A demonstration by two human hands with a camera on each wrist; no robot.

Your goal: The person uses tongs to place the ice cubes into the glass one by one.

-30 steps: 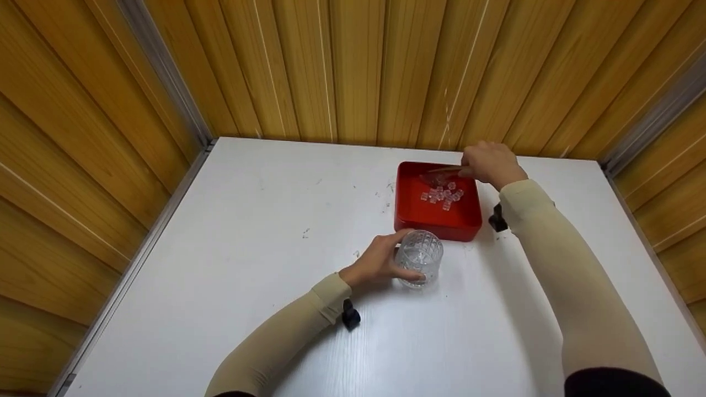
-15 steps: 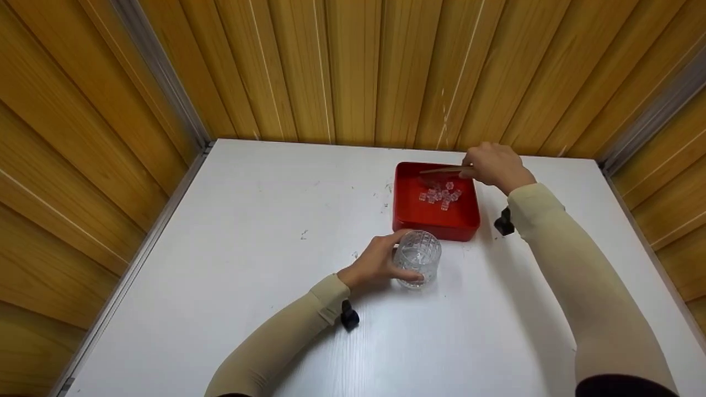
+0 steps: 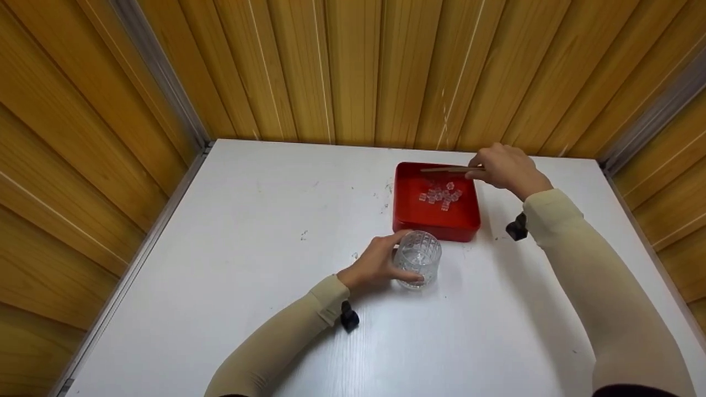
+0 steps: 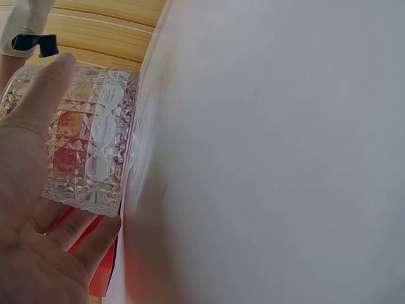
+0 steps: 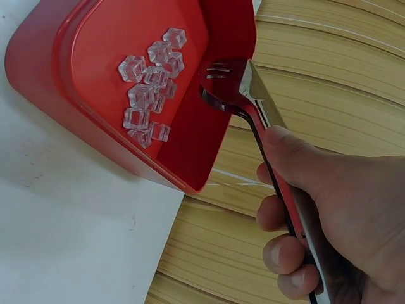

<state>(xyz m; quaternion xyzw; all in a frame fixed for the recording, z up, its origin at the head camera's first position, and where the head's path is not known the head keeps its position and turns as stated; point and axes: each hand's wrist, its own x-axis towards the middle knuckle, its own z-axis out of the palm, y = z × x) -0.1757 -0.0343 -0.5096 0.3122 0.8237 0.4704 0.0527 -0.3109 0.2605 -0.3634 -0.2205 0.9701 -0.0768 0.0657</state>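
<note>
Red square tray [image 3: 436, 231] just past 12 o'clock of the cut-glass tumbler [image 3: 420, 256], clear cubes [image 5: 140, 96] loose inside tray. Left hand [image 3: 375, 262]: fingers curled round tumbler. Right hand [image 3: 506, 167]: fingers wrapped round metal tongs [image 3: 449, 169], tips at tray's 12 o'clock side. For picking cubes, probably best: tips toward 5 o'clock, light squeeze, tumbler steady. White table [image 3: 248, 220], scuffed; wood-grain walls [image 3: 353, 71] at 9, 12, 3 o'clock.

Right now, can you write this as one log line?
left hand: holds glass | right hand: grips tongs | clear cubes: inside red box
</note>
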